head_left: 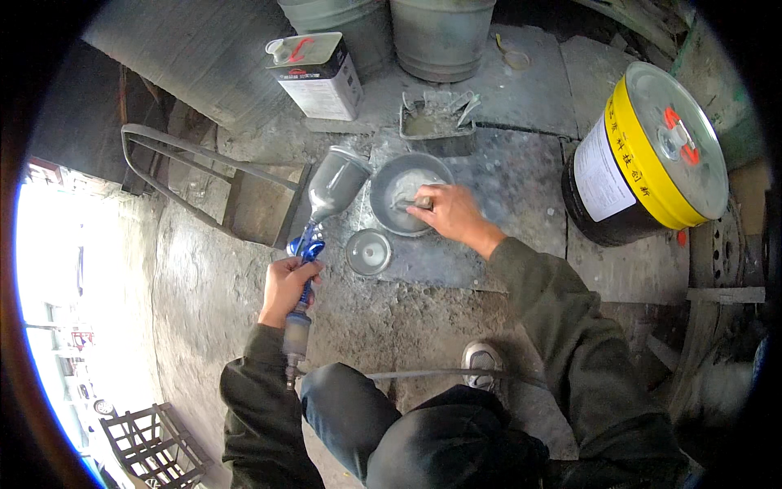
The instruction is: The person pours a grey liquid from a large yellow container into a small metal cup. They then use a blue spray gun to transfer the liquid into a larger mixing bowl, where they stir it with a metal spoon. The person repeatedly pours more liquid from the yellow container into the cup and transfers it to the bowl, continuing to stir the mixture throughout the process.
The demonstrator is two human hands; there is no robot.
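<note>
My left hand (287, 287) is closed round the handle of a blue spray gun (308, 247). A grey, paint-smeared cup (334, 183) sits on top of the gun, tilted up and away from me. Over a grey round basin (381, 218) of light grey paint, my right hand (458, 213) grips a short grey tool (417, 202); its working end is in the basin and its kind is unclear. A small round lid (368, 252), grey with a raised centre, lies on the floor just in front of the basin, between my hands.
Behind the basin stands a paint-crusted square tin (437, 145), with a rectangular solvent can (319, 80) and two buckets (442, 41) farther back. A yellow-banded drum (643, 155) stands right. A long-handled metal pan (259, 204) lies left. A hose (423, 374) crosses near my shoe.
</note>
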